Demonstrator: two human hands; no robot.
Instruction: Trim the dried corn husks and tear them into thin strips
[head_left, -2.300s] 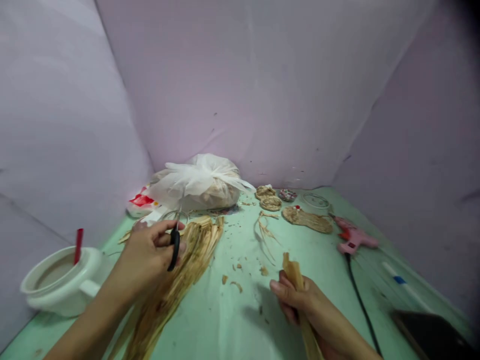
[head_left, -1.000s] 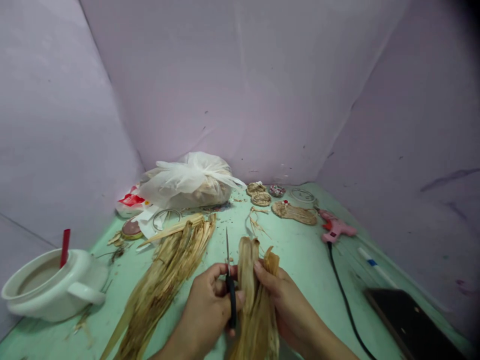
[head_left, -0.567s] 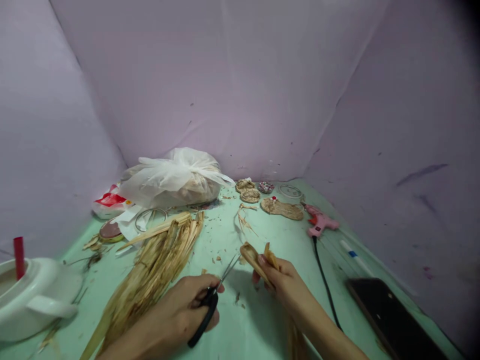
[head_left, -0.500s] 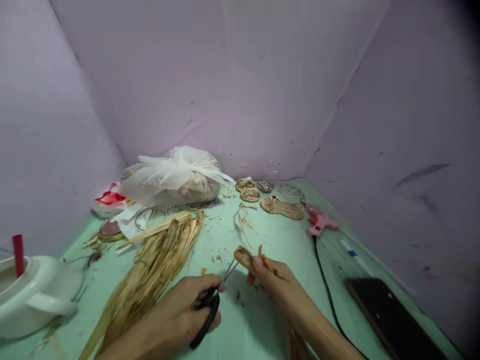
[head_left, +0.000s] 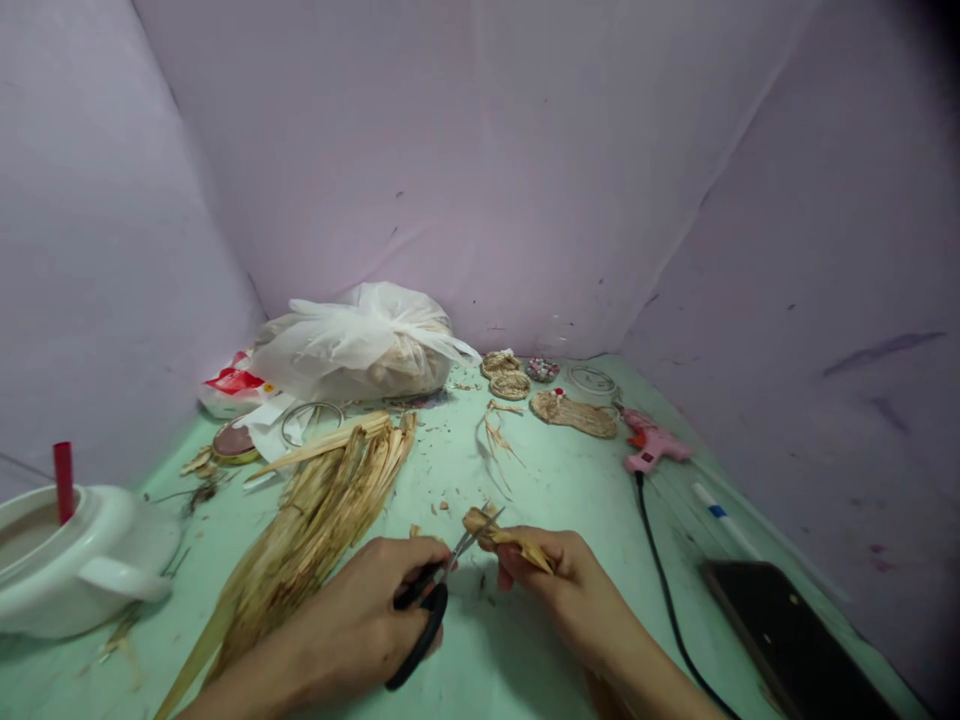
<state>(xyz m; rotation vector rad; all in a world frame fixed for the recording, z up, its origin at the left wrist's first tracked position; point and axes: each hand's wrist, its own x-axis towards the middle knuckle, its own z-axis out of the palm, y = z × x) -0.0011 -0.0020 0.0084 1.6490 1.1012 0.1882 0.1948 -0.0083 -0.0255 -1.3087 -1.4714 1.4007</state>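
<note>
The left hand [head_left: 375,610] grasps a pair of scissors [head_left: 438,606] with black looped handles and slim metal blades, held over the pale green worktop [head_left: 555,480] toward the middle of its near edge. The right hand [head_left: 562,590] pinches a dried, straw-coloured strip of husk [head_left: 529,550] between thumb and fingers. The blades, a little apart, meet the strip's curled far end; whether the husk lies between them cannot be told.

Left of the scissors, a long bundle of dried yellow-brown husks [head_left: 330,510] stretches from the near edge toward the back. By the left edge stands a white, glossy, round-bellied pot [head_left: 127,545] with a red stick [head_left: 63,482] upright in it. A knotted, translucent white plastic bag [head_left: 367,345] sits near the back left corner.

Toward the back right corner lie a sole-shaped tan fibre piece [head_left: 576,415] and, just beside it, a pink glue gun [head_left: 656,447] with a black cord. A flat black rectangular device [head_left: 795,640] rests near the front right corner.
</note>
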